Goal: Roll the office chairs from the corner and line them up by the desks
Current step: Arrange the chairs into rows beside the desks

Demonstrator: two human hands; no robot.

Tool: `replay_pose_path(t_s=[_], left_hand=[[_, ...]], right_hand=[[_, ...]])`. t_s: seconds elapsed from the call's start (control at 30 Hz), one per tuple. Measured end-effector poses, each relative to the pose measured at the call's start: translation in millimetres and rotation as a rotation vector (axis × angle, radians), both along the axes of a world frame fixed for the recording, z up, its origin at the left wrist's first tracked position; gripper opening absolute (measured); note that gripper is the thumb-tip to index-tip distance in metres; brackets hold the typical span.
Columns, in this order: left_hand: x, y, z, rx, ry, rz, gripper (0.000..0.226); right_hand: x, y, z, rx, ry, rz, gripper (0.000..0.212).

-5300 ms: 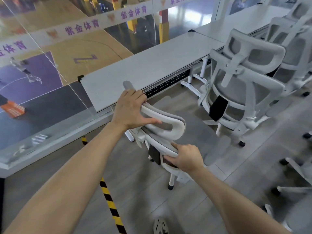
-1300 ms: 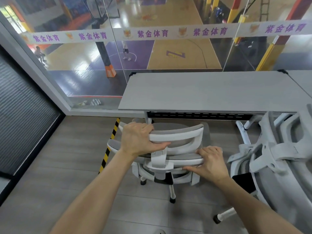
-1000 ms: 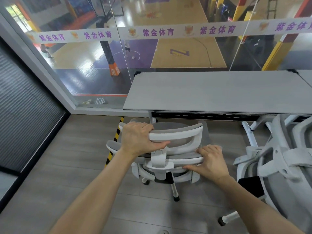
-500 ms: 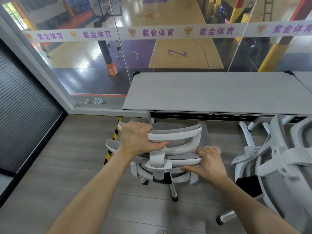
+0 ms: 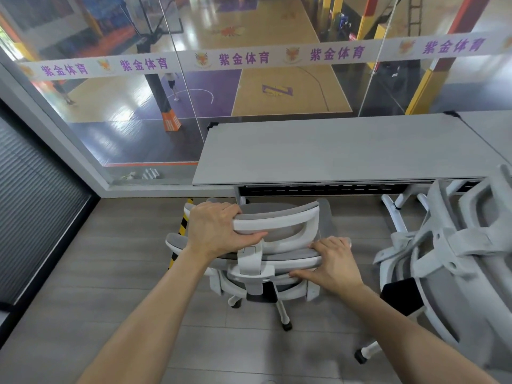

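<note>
A: Through the head camera, your left hand (image 5: 219,231) gripped the left end of the headrest (image 5: 288,220) on the office chair (image 5: 277,259). The fingers were curled over the top and the thumb lay along the white frame underneath.

B: Your right hand (image 5: 335,261) held the right end of the backrest's top edge, lower down. Its fingers were hooked over the front and the thumb was stretched along the rear.

A: That chair stood on the grey plank floor (image 5: 110,273) with its back to you. It faced the left end of the grey desk (image 5: 332,151), and the headrest was near the desk's front edge. I couldn't tell whether the seat reached under the top.

B: You had a second chair (image 5: 448,245) just to the right, white-framed like the first, apart from it and also by the desk. The next desk (image 5: 490,128) butted against the first at the far right.

A: Behind the desks ran a glass wall (image 5: 138,128) with a pale banner (image 5: 243,58) of purple characters across it. A basketball court (image 5: 288,90) lay below, beyond the glass.

B: To your left was a dark ribbed blind (image 5: 33,195). A strip of yellow-and-black tape (image 5: 182,223) lay on the floor just beside the chair's left side.
</note>
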State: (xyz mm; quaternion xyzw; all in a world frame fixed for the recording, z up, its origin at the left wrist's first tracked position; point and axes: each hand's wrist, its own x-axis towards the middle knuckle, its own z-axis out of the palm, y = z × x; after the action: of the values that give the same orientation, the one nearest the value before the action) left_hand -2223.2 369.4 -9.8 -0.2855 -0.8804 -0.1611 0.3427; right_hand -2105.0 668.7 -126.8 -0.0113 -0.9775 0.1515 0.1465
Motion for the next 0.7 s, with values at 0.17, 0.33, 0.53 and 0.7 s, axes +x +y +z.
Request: replay_pose_path(t_s=[0.17,0.33,0.53,0.7], left_hand=[[3,-1,2,-0.005,0.001,0.005,0.069],[4,4,6,-0.029,0.009,-0.017,0.072],[8,5,22,-0.213,-0.132,0.005,0.073],[19,41,53,-0.434,-0.274,-0.101,0.084]], right_hand=[[4,-5,4,-0.003,-0.023,0.001,0.088],[8,-4,10,0.008,-0.041,-0.022,0.092],[10,3,18,0.07,-0.143,0.025,0.099],[31,14,26,0.074,-0.064,0.043,0.072]])
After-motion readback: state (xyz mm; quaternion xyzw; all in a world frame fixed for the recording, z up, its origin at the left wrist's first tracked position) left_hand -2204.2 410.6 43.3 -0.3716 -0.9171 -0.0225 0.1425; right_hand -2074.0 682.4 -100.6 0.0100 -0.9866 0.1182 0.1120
